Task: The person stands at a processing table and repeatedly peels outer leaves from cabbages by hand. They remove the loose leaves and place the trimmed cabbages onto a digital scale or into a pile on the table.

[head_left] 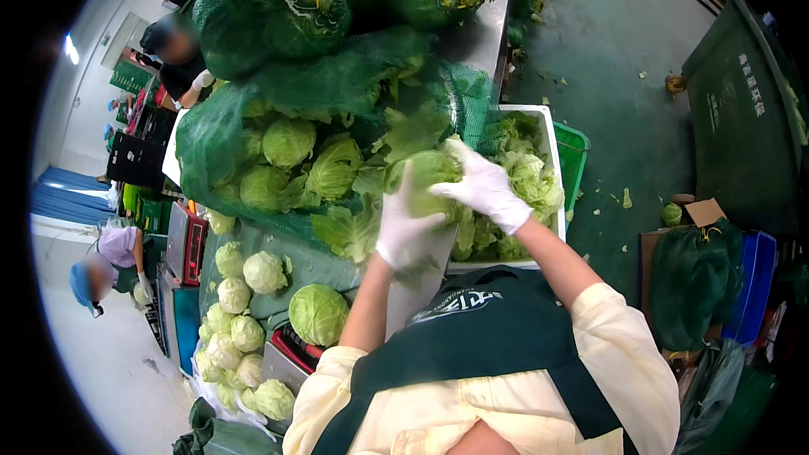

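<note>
Between my two white-gloved hands is a green cabbage (425, 180), blurred by motion. My left hand (407, 221) lies along its near left side with thumb and fingers spread. On its right side, my right hand (483, 186) has its fingers apart around the upper edge. How firmly either hand grips is not clear. Left of them, several cabbages (289, 143) lie in an opened green mesh bag (208, 139). Loose outer leaves (347, 227) lie at the bag's near side. Trimmed leaves (528, 170) fill a white foam box (555, 183) beside my right hand.
Pale cabbages (234, 328) are piled at the lower left, near a cabbage (319, 315) by a red scale (294, 347). Full mesh bags (272, 19) stand across the metal table (486, 31). A green crate (574, 145) adjoins the box. Co-workers (117, 259) stand left.
</note>
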`<state>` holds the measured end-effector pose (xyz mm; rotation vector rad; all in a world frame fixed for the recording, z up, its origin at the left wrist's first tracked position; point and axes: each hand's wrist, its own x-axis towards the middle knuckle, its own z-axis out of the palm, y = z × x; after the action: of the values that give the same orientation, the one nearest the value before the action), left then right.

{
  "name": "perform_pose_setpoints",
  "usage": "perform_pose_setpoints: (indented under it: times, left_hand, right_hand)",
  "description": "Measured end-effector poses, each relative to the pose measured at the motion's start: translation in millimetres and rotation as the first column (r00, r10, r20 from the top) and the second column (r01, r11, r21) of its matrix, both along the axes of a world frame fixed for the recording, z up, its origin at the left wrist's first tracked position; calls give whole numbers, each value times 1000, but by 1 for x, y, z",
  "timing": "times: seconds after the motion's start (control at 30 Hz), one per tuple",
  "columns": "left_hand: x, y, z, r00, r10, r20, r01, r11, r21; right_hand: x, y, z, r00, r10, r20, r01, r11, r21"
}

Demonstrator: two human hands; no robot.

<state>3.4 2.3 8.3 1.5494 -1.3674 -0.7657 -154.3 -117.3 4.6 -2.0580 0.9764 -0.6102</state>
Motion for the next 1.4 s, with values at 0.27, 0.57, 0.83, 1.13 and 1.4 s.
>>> perform_pose_setpoints:
  times: [0.27,0.57,0.83,1.13,1.4]
  left_hand:
    - [9,14,-15,943,39,332,-36,999,-15]
    - [4,6,-15,919,319,233,-314,947,-62]
    - [-25,2,-19,789,351,505,-324,935,-143]
    - [-22,2,-23,816,386,430,-349,922,-166]
    - [-24,-4,-24,800,403,444,-361,915,-179]
  right_hand:
    - [-8,-72,-83,872,-260,-414,301,953,36]
    - [-40,36,-19,999,24,-45,-28,995,-92]
    - [-26,43,-28,943,46,-330,11,985,169]
    - [-16,51,-26,905,43,-422,15,991,131]
    - [-7,28,-32,875,196,-444,-99,968,232]
